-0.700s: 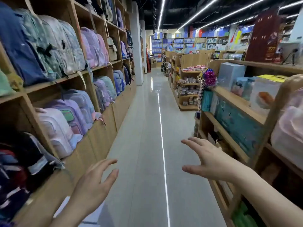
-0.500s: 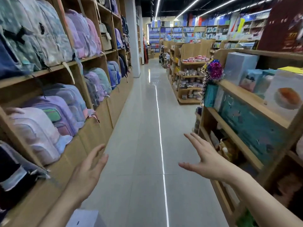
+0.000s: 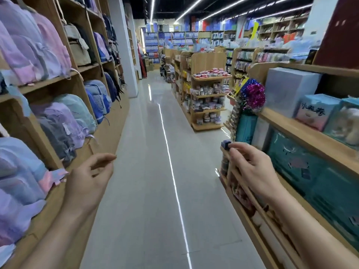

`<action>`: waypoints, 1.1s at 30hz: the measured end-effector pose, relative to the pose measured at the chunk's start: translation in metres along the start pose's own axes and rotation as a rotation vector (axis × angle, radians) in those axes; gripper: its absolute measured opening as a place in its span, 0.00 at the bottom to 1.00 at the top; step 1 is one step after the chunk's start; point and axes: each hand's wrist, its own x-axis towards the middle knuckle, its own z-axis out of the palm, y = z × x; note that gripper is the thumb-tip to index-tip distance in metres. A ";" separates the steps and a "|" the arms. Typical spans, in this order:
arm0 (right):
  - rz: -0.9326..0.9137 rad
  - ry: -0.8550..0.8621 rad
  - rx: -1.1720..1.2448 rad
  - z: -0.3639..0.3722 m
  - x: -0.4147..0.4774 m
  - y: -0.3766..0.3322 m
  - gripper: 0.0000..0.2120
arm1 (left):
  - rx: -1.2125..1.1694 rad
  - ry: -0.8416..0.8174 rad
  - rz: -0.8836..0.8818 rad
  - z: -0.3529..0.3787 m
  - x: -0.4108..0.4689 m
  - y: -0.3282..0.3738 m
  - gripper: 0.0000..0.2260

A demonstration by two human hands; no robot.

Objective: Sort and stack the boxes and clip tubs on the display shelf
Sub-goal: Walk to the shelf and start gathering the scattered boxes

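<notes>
Though the task belongs to the display shelf (image 3: 204,61) far down the aisle on the right, both hands are well apart from it and nothing there is touched yet. Red-and-white boxes (image 3: 211,72) lie heaped on its top board and the clip tubs (image 3: 207,90) crowd the boards beneath.

The left hand (image 3: 91,179) hangs with loosely curled fingers, grasping nothing. The right hand (image 3: 250,167) has its fingers bent, with the tips at a small blue thing (image 3: 226,145) by the end of the near shelf (image 3: 303,131). Whether it pinches that thing or merely passes in front of it cannot be told.

The likeliest trouble is that right hand or its forearm brushing the small goods packed on the near shelf's end and knocking them to the floor (image 3: 155,171). Later, the loose heap of boxes looks apt to slide if one is pulled from below, and the tubs (blurred here) may topple if stacked off-centre.

Backpacks (image 3: 64,121) fill the left wall. A tinsel bow (image 3: 253,94) and teal cartons (image 3: 303,164) jut from the right and narrow the way slightly, while the aisle between lies open.
</notes>
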 end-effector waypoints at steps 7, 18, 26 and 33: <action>0.014 -0.242 -0.079 0.036 0.181 0.052 0.33 | 0.047 -0.153 -0.003 0.105 0.164 -0.058 0.04; -0.014 -0.205 -0.195 0.135 0.465 0.167 0.34 | 0.049 -0.069 -0.028 0.261 0.437 -0.121 0.16; 0.098 -0.118 -0.303 0.231 0.660 0.273 0.31 | 0.050 -0.175 -0.008 0.383 0.654 -0.205 0.09; 0.260 0.116 0.017 0.292 0.846 0.311 0.18 | -0.096 -0.265 0.022 0.494 0.864 -0.223 0.06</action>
